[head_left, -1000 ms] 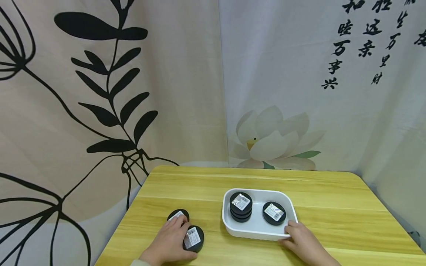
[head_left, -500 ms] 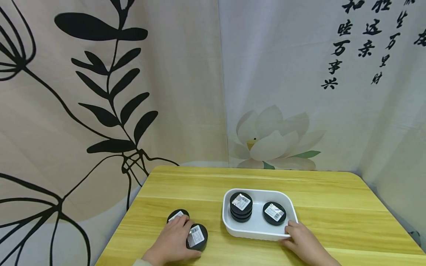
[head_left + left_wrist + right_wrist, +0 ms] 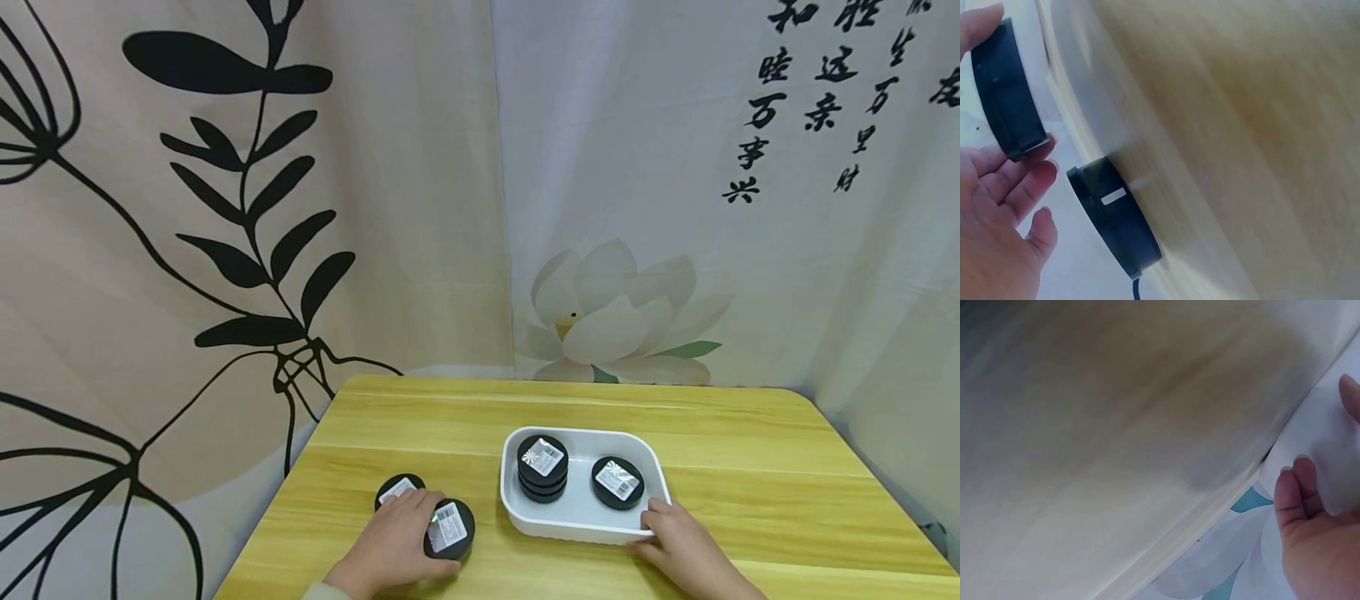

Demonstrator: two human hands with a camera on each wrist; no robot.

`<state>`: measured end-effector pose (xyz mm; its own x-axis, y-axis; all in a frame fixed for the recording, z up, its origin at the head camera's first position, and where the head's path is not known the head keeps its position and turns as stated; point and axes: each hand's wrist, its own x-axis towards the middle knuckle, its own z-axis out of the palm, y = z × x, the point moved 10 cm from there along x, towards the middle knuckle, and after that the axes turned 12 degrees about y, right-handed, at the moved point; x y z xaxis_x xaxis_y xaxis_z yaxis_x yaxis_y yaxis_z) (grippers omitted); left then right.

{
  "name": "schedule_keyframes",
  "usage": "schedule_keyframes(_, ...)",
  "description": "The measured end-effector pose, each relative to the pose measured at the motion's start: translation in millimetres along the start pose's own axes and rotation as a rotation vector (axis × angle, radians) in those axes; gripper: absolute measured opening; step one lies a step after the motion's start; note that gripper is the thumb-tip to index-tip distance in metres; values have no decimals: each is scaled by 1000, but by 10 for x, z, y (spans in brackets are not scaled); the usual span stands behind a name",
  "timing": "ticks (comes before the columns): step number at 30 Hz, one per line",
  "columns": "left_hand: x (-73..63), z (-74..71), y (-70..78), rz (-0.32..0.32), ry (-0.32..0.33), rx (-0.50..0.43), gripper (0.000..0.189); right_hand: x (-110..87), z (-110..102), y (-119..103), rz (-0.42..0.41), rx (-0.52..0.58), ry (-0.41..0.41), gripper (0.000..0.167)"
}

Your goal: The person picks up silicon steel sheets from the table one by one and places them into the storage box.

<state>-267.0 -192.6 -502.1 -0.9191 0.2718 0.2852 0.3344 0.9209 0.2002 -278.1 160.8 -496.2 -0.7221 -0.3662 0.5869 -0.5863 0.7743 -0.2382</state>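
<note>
My left hand (image 3: 401, 537) grips a round flat black container (image 3: 449, 530) with a barcode label on top, thumb and fingers at its sides. In the left wrist view this held container (image 3: 1009, 90) is off the tabletop. Partly hidden behind the fingers, a second black container (image 3: 392, 487) stands on the table. My right hand (image 3: 678, 537) holds the near right corner of a white tray (image 3: 577, 531), fingers over the rim and thumb outside. Inside the tray are a stack of black containers (image 3: 542, 467) on the left and a single one (image 3: 617, 483) on the right.
A yellow wood-grain table (image 3: 735, 450) bears everything. Behind it hangs a pale curtain (image 3: 420, 208) with printed plants, a lotus and black characters. The table's left edge lies just beyond the left hand.
My left hand has carried its black container slightly right and away from me, apart from the second container. The right hand and the tray have stayed in place.
</note>
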Motion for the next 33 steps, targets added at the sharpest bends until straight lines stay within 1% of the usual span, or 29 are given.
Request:
schedule_keyframes(3, 20, 21, 0, -16, -9, -24, 94, -4, 1, 4, 7, 3, -10, 27)
schedule_keyframes(6, 29, 20, 9, -23, -1, -40, 94, -4, 10, 1, 15, 9, -24, 26)
schedule_keyframes(12, 43, 16, 42, -46, -8, -104, 93, -6, 25, 7, 30, 8, -45, 24)
schedule_keyframes(17, 59, -11, 85, -43, 23, -152, 93, -9, 31, 18, 44, 5, -54, 23)
schedule_keyframes(20, 76, -6, 108, -51, 25, -173, 93, -10, 17, 20, 36, 5, -45, 23)
schedule_keyframes(25, 120, 3, 133, -73, 10, -195, 96, 14, -17, 15, 10, 5, -10, 27)
schedule_keyframes(28, 147, 4, 144, -72, 13, -204, 96, 28, -26, 12, -2, 1, 14, 30)
schedule_keyframes(33, 149, 18, 153, -62, 29, -187, 97, 2, 12, 17, 11, 7, -16, 27)
